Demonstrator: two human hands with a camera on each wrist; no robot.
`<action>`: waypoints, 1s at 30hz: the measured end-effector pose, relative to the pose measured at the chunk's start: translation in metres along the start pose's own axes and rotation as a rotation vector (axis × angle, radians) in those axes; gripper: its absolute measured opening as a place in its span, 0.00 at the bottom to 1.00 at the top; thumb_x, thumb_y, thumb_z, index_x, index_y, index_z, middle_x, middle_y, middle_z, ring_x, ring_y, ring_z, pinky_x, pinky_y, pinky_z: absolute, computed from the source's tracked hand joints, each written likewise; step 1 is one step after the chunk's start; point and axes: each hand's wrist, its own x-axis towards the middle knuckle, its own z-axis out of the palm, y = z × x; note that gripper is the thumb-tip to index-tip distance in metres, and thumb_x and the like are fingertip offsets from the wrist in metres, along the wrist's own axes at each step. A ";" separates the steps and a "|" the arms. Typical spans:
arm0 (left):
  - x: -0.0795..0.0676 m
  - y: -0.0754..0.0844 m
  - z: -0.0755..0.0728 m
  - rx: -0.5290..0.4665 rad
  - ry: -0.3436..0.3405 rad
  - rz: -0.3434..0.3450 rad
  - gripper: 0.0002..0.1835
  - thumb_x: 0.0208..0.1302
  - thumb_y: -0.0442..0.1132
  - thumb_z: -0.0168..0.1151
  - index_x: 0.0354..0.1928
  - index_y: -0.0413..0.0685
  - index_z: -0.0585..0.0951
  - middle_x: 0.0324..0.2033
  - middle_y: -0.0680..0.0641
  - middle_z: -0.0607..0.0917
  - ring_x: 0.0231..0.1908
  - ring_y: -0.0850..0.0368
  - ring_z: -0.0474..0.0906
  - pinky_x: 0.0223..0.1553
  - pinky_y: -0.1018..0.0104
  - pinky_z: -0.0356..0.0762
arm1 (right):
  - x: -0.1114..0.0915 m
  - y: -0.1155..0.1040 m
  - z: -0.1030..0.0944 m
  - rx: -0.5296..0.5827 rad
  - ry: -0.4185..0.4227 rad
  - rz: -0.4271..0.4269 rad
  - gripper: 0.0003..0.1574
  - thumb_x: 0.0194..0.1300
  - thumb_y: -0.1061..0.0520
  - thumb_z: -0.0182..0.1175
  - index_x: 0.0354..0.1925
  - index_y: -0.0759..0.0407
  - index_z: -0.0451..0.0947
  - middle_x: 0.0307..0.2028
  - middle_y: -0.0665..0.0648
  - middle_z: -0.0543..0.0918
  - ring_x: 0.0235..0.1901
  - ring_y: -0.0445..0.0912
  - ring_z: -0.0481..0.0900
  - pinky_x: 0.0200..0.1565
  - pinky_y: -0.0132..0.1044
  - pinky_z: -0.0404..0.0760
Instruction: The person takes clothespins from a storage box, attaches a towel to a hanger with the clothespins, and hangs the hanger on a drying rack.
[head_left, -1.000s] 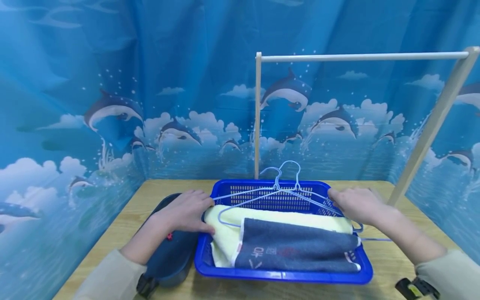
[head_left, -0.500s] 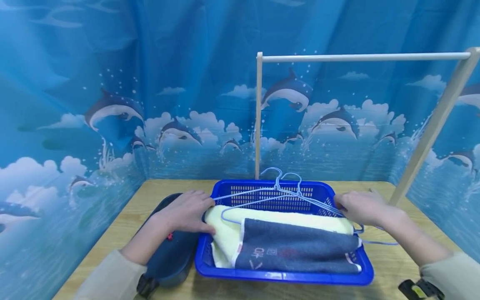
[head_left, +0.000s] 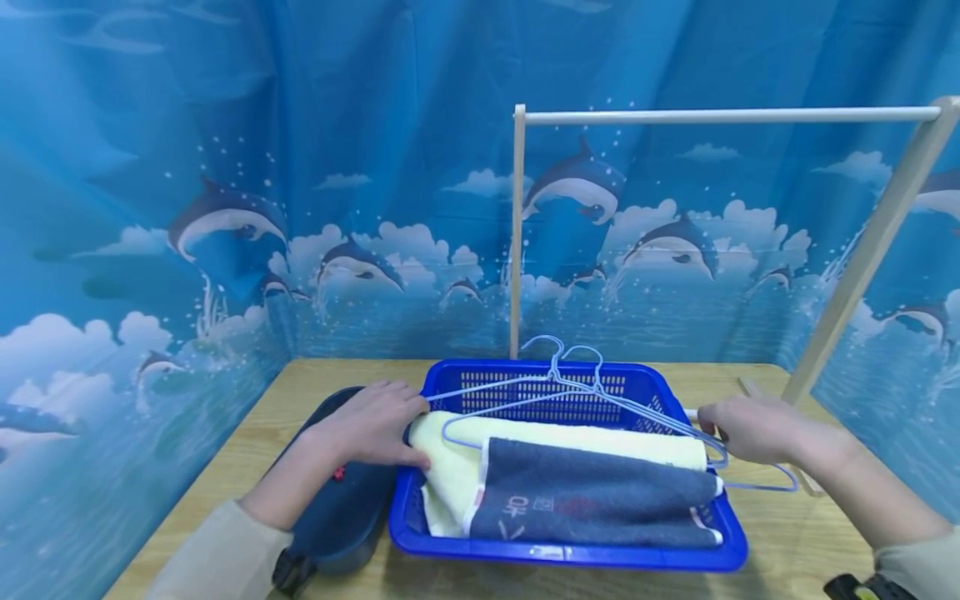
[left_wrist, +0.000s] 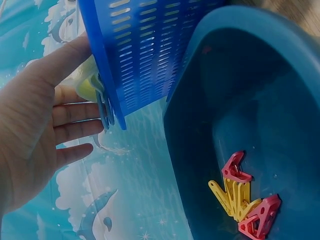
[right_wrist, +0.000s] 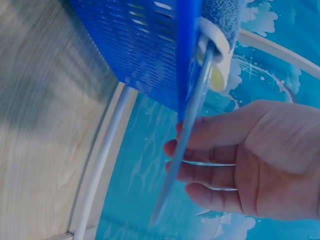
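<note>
Inside a blue plastic basket (head_left: 570,552) lie a pale yellow towel (head_left: 540,427) and a dark grey-blue towel (head_left: 592,492) with white edges. Two light blue wire hangers (head_left: 517,398) lie across them, hooks toward the back rim; their right ends stick out past the basket. My left hand (head_left: 378,423) rests at the basket's left rim, thumb by the yellow towel; in the left wrist view its extended fingertips are right at a hanger end (left_wrist: 105,107). My right hand (head_left: 753,427) is just right of the basket, fingers loosely bent beside a protruding hanger end (right_wrist: 185,140), gripping nothing visible.
A dark blue tub (head_left: 341,521) stands left of the basket; red and yellow clothespins (left_wrist: 240,200) lie in it. Behind and right rises a wooden rack (head_left: 862,250) with a white top bar (head_left: 720,116). A dolphin-print curtain (head_left: 420,208) hangs behind the wooden table (head_left: 318,375).
The hangers have shifted slightly, and one hook has tipped lower. My right hand has come away from them toward the right. My left hand has stayed in place.
</note>
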 end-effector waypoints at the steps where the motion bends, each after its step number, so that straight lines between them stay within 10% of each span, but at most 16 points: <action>1: 0.000 0.000 0.000 -0.001 0.002 0.002 0.37 0.43 0.70 0.64 0.48 0.48 0.80 0.41 0.51 0.81 0.42 0.55 0.73 0.48 0.54 0.69 | 0.000 0.001 0.001 -0.005 0.006 -0.006 0.21 0.50 0.77 0.49 0.30 0.52 0.75 0.24 0.44 0.74 0.24 0.38 0.69 0.23 0.34 0.66; 30: -0.001 0.000 0.000 0.011 0.011 0.012 0.37 0.43 0.70 0.64 0.47 0.47 0.80 0.40 0.51 0.81 0.40 0.55 0.72 0.47 0.55 0.69 | -0.023 -0.002 0.002 -0.280 0.488 -0.119 0.12 0.68 0.49 0.53 0.26 0.47 0.67 0.21 0.42 0.64 0.17 0.36 0.56 0.15 0.30 0.57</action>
